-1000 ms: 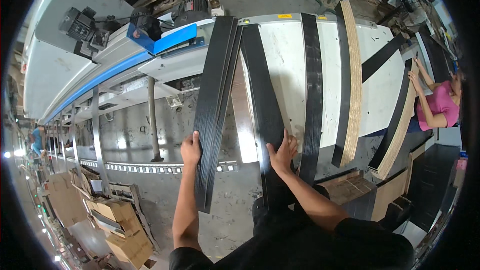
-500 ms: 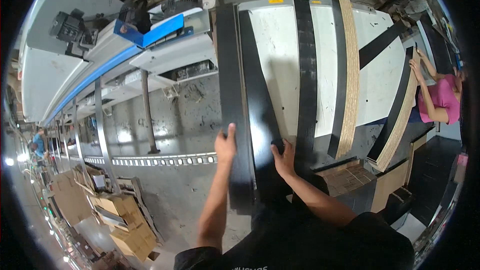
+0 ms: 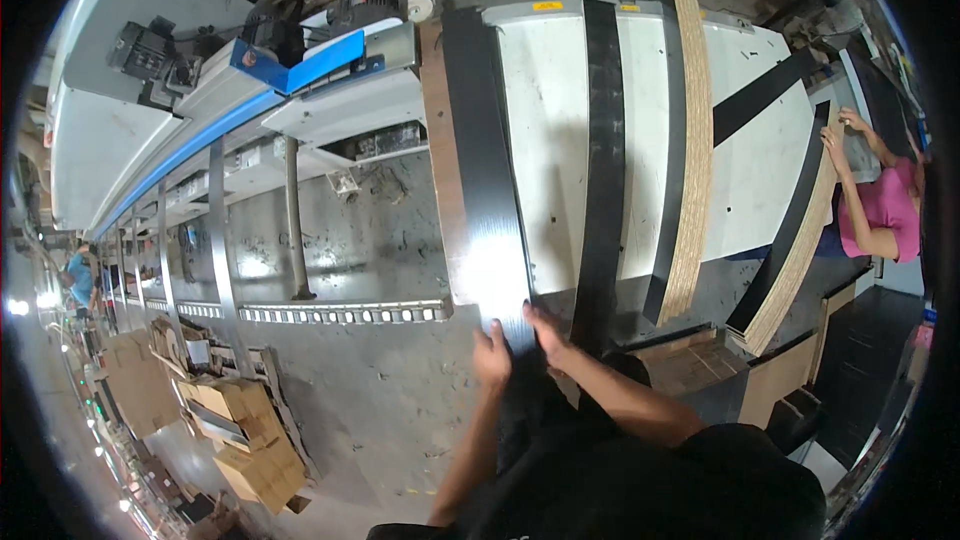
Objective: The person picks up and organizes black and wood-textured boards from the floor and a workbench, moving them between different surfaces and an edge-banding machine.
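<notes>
A long black board with a glossy near end runs away from me over the white table. At its near end, my left hand is closed on the left edge, thumb upward. My right hand is closed on the right edge, slightly farther forward. The fingers beneath the board are hidden. Along the board's left side shows a brown strip. Right of it, a scuffed black board lies lengthwise across the table, apart from my hands.
Farther right, a stack of boards with raw tan edges overhangs the table. Beyond it a co-worker in pink holds another stack. A machine with a blue rail stands left. Cardboard boxes sit at lower left.
My left hand has moved right and nearer to me, and my right hand slightly left. The slanted black board now lies over the left-hand stack's place, where the brown strip has come into view.
</notes>
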Action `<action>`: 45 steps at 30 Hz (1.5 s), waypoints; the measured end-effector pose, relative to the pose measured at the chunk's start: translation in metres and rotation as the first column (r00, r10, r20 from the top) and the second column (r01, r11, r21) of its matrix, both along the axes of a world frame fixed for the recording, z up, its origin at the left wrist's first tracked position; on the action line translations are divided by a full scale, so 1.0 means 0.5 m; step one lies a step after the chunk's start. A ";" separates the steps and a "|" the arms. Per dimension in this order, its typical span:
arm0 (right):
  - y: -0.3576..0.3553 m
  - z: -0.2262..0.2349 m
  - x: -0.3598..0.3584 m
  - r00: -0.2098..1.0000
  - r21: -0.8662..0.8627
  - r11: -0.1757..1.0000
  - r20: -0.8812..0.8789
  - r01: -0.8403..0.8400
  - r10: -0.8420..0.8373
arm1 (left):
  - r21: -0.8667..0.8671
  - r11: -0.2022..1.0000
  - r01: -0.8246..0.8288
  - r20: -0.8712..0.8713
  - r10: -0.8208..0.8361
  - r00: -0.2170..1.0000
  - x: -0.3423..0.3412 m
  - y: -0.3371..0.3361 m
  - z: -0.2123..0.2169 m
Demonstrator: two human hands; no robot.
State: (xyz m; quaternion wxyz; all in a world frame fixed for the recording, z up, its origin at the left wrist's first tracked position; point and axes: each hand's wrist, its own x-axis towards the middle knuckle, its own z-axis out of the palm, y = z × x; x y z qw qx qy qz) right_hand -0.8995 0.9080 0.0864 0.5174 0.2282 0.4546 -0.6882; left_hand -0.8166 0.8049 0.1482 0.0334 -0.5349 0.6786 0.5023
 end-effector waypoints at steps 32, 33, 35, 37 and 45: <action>0.408 0.267 -0.351 0.288 0.504 0.794 -0.860 0.340 0.422 | 0.427 0.848 0.312 -0.569 -0.016 0.822 -0.717 0.112 0.173; 0.454 0.270 -0.377 0.232 0.460 0.771 -0.888 0.441 0.397 | 0.407 0.857 0.317 -0.560 -0.040 0.827 -0.754 0.130 0.163; 0.535 0.266 -0.414 0.312 0.509 0.733 -0.859 0.451 0.405 | 0.388 0.865 0.320 -0.502 -0.093 0.860 -0.826 0.157 0.132; 0.596 0.250 -0.427 0.256 0.458 0.744 -0.889 0.486 0.379 | 0.322 0.920 0.224 -0.361 -0.099 0.927 -0.886 0.179 0.093; 0.647 0.135 -0.378 0.384 0.555 0.831 -0.773 0.027 0.504 | -0.269 0.879 0.394 0.000 -0.410 0.912 -0.991 0.281 0.070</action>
